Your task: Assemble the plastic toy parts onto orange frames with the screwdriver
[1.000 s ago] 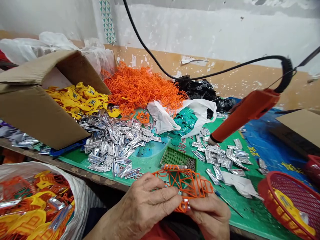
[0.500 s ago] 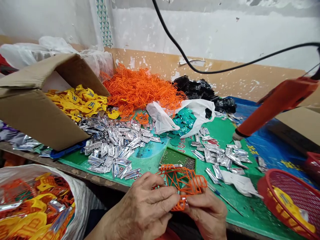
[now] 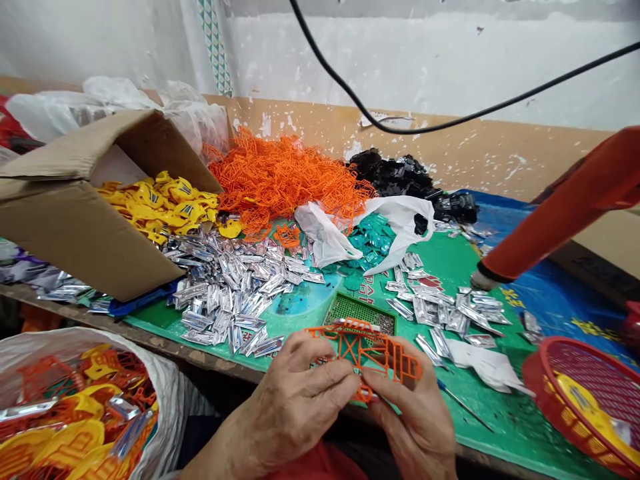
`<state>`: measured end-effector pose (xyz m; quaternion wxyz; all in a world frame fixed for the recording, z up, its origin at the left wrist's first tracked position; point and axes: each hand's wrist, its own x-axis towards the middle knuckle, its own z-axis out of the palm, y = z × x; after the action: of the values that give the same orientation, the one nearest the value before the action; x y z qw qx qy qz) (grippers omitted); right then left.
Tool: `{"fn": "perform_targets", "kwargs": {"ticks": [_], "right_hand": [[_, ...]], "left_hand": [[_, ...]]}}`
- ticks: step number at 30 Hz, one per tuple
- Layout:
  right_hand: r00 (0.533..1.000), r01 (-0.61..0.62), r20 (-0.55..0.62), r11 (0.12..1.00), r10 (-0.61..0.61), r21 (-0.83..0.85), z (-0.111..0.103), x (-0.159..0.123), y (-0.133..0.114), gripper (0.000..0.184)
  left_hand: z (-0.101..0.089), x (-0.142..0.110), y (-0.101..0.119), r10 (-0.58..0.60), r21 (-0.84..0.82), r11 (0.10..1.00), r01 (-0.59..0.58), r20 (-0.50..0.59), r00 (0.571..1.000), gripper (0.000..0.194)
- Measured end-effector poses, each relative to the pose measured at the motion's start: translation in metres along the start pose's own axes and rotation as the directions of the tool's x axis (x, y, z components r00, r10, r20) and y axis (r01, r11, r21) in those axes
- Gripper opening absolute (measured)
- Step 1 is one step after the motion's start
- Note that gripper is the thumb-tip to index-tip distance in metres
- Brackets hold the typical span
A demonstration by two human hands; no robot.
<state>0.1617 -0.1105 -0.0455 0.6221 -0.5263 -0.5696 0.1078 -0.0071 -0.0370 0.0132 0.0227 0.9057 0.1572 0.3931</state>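
Between both hands I hold an orange plastic lattice frame [image 3: 380, 353] above the table's front edge. My left hand [image 3: 295, 400] grips its left side with bent fingers. My right hand [image 3: 420, 413] closes on its lower right part, the thumb near the middle of the lower edge. A pale strip shows along the frame's top edge; its kind is unclear. Just behind the frame lies a green perforated tray [image 3: 350, 310] holding small dark metal pieces. A thin screwdriver-like rod [image 3: 465, 405] with a blue end rests to the right of my right hand.
Silvery metal pieces [image 3: 230, 287] lie heaped left, more [image 3: 460, 310] right. Behind are orange frames [image 3: 290, 173], a cardboard box [image 3: 65, 220] with yellow parts, and a white bag [image 3: 325, 237] with green pieces. An orange-red tool [image 3: 560, 213] hangs right, above a red basket [image 3: 545, 380]. A filled sack [image 3: 167, 393] stands lower left.
The orange frame has tilted a little in my hands and my right fingers have shifted along it. The hanging tool appears lower and farther right, and the whole view has shifted slightly.
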Motion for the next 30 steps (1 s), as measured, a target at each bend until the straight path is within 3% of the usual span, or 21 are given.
{"fn": "perform_targets", "kwargs": {"ticks": [3,5,14,24,30], "right_hand": [[0.999,0.043,0.016,0.999,-0.043,0.006,-0.005,-0.001,0.004,0.033],[1.0,0.03,0.003,0.999,-0.03,0.03,-0.007,-0.003,0.006,0.037],[0.996,-0.034,-0.072,0.993,0.042,0.109,0.004,-0.018,0.019,0.026],[0.998,-0.055,-0.017,0.988,0.058,0.145,0.003,-0.01,0.021,0.029],[0.997,-0.079,-0.003,0.987,0.08,0.138,0.003,-0.007,0.018,0.028]], "left_hand": [[0.0,-0.004,0.0,-0.034,0.084,0.995,0.047,-0.145,0.989,0.019],[0.0,-0.007,-0.001,-0.06,0.111,0.991,0.081,-0.178,0.982,0.017],[0.01,-0.01,-0.001,-0.098,0.0,0.995,0.099,-0.171,0.98,0.02],[0.013,-0.008,-0.004,-0.125,-0.116,0.987,0.107,-0.163,0.979,0.017],[0.016,-0.01,-0.003,-0.132,-0.141,0.984,0.109,-0.167,0.977,0.025]]}}
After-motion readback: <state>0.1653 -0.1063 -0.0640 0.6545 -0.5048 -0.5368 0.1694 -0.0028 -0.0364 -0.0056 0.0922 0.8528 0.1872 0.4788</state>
